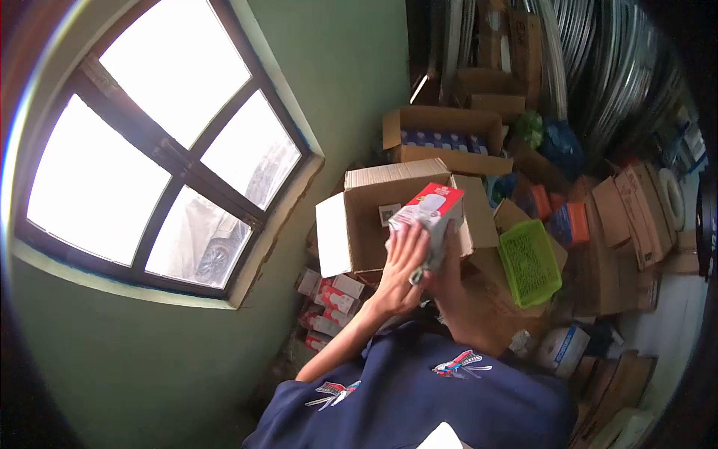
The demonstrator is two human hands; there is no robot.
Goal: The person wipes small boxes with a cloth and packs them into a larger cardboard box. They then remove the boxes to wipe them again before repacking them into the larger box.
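A red-and-white light bulb box point(441, 200) is tilted above the open cardboard carton point(351, 232), near its right side. My left hand point(407, 254) lies along the box's near left face with its fingers against it. On the other side, my right hand point(449, 262) grips the box and is partly blurred and shaded. A small greyish-green thing point(417, 277) shows between my hands; I cannot make out what it is. Inside the carton, a small white piece with a dark square print point(388, 214) shows. The carton's flaps are spread outward.
Several similar red-and-white boxes point(336, 299) lie on the floor at left, by the wall. Behind stands an open carton point(449, 161) of blue-and-white packs. A green basket point(529, 262) sits at right, near flattened cardboard point(643, 213). A window point(172, 157) fills the left.
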